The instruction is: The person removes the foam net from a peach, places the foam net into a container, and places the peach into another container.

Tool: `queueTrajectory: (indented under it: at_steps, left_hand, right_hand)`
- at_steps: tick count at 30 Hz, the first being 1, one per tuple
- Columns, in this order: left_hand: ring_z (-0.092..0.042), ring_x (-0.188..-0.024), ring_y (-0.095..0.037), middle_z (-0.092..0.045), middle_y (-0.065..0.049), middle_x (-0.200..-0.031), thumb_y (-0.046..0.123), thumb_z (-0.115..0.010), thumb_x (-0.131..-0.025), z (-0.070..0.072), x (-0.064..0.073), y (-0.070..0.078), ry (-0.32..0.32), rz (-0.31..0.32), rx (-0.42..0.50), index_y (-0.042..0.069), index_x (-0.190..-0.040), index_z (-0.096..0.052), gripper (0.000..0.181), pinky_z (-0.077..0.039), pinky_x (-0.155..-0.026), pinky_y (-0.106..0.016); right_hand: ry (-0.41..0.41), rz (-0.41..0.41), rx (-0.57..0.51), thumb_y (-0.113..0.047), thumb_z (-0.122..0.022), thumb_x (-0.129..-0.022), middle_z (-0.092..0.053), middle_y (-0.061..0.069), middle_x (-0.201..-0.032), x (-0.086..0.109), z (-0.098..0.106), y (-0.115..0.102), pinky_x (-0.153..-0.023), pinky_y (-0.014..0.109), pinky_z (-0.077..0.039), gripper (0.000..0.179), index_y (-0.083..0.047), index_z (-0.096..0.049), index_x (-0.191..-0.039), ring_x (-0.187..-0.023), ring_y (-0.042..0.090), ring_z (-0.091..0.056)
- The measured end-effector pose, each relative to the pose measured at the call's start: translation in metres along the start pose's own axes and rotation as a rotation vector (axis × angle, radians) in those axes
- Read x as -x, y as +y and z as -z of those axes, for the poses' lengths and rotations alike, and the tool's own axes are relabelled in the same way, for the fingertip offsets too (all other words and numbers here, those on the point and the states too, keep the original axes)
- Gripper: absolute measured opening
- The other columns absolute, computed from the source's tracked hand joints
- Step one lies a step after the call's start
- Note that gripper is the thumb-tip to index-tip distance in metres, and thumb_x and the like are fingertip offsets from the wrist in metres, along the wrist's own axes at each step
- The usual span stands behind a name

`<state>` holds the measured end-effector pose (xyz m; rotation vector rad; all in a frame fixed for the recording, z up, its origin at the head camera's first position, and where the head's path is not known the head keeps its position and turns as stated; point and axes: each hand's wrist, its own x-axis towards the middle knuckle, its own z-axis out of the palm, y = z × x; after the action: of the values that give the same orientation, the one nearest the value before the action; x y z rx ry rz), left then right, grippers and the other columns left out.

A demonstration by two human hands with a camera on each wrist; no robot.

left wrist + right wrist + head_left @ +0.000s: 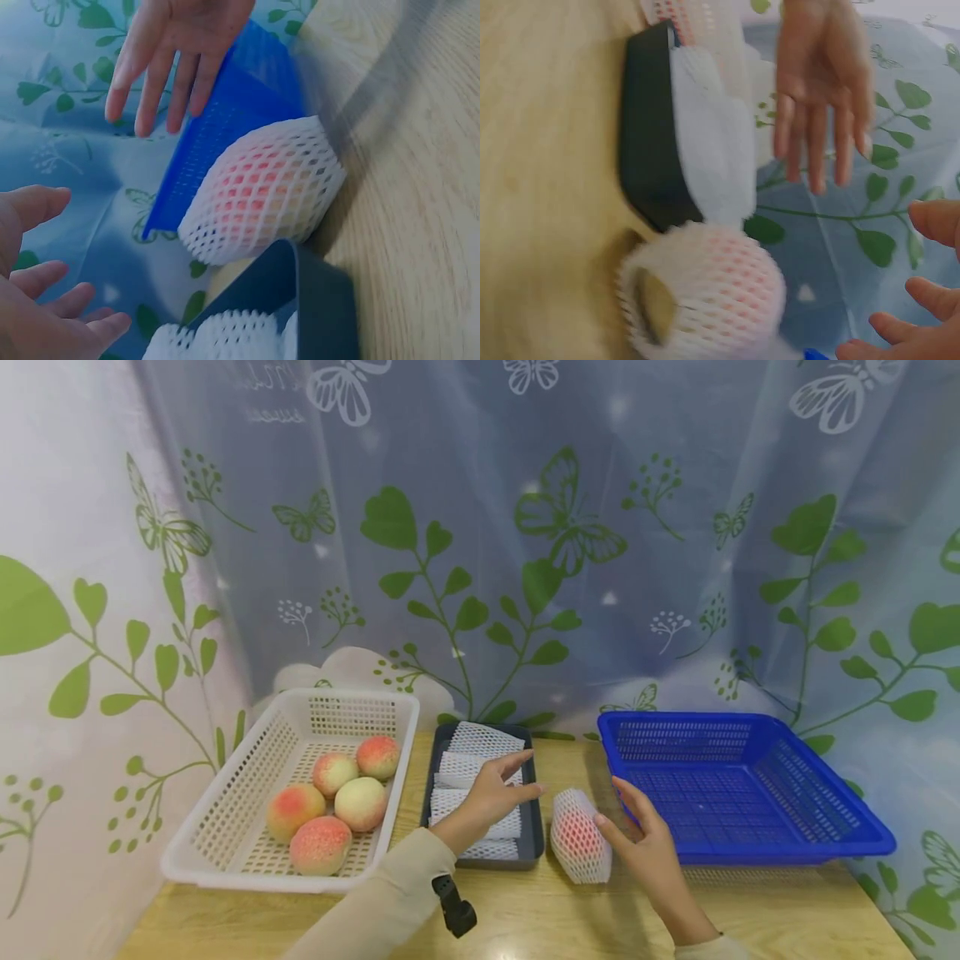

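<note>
A peach in a white foam net sleeve lies on the wooden table between the dark tray and the blue basket. Over the tray, my left hand is held with fingers extended, holding nothing. My right hand is just right of the wrapped peach, fingers spread and thumb close to the net. The left wrist view shows the netted peach beside the tray corner, with both hands apart from it. In the right wrist view the sleeve's open end faces the camera.
On the left stands a white basket with several unwrapped peaches. The dark tray holds several flat foam net sleeves. A blue basket stands at right. Behind everything hangs a patterned curtain.
</note>
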<state>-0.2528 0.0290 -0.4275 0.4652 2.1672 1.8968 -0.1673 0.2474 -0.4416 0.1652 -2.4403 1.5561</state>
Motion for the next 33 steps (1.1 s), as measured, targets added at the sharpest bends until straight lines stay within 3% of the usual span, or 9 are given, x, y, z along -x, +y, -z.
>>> queueTrajectory:
  at_steps: [4,9,11,15,24,33]
  left_hand:
    - [-0.034,-0.138,-0.034,-0.042,-0.011,-0.148,0.017,-0.070,-0.088,-0.011,-0.004,-0.002,-0.015,0.015,-0.004,0.012,-0.141,-0.048,0.057,-0.035,-0.107,-0.052]
    - [-0.040,-0.135,-0.033,-0.049,-0.012,-0.142,0.016,-0.070,-0.088,-0.023,-0.013,-0.006,-0.018,0.040,-0.006,0.009,-0.137,-0.052,0.053,-0.039,-0.106,-0.049]
    - [-0.041,-0.133,-0.033,-0.050,-0.012,-0.140,0.015,-0.070,-0.088,-0.027,-0.017,-0.010,-0.017,0.051,-0.013,0.008,-0.137,-0.053,0.052,-0.040,-0.105,-0.047]
    - [-0.044,-0.131,-0.033,-0.053,-0.012,-0.137,0.015,-0.072,-0.087,-0.034,-0.021,-0.015,-0.021,0.061,-0.037,0.006,-0.134,-0.055,0.051,-0.042,-0.104,-0.044]
    - [-0.047,-0.127,-0.036,-0.057,-0.015,-0.132,0.009,-0.072,-0.085,-0.047,-0.023,-0.023,-0.023,0.118,0.009,0.000,-0.131,-0.056,0.049,-0.044,-0.102,-0.041]
    - [-0.058,-0.115,-0.030,-0.063,-0.015,-0.121,0.003,-0.071,-0.083,-0.053,-0.025,-0.033,-0.005,0.131,-0.027,-0.002,-0.126,-0.060,0.044,-0.050,-0.095,-0.035]
  right_hand:
    - [-0.016,-0.020,0.007,-0.022,-0.065,-0.093,-0.025,0.029,-0.151,0.004,-0.014,0.010,-0.110,0.055,-0.025,0.065,-0.003,-0.033,-0.146,-0.138,0.049,-0.022]
    - [0.037,-0.076,0.027,-0.017,-0.070,-0.088,-0.038,0.027,-0.145,0.008,-0.031,0.021,-0.105,0.059,-0.034,0.063,-0.005,-0.040,-0.143,-0.131,0.046,-0.039]
    - [0.071,-0.067,0.066,-0.015,-0.072,-0.086,-0.043,0.028,-0.141,0.010,-0.036,0.025,-0.101,0.059,-0.039,0.062,-0.004,-0.044,-0.140,-0.125,0.047,-0.045]
    - [0.111,-0.026,0.134,-0.012,-0.073,-0.084,-0.041,0.030,-0.141,0.011,-0.041,0.033,-0.101,0.061,-0.038,0.060,0.000,-0.046,-0.137,-0.127,0.049,-0.042]
    - [0.106,-0.102,0.106,-0.006,-0.074,-0.082,-0.041,0.033,-0.138,0.008,-0.049,0.044,-0.102,0.060,-0.037,0.075,0.003,-0.033,-0.144,-0.125,0.047,-0.043]
    - [0.065,-0.160,0.111,-0.007,-0.075,-0.080,-0.037,0.034,-0.138,0.003,-0.056,0.057,-0.102,0.063,-0.035,0.084,0.005,-0.024,-0.146,-0.125,0.048,-0.040]
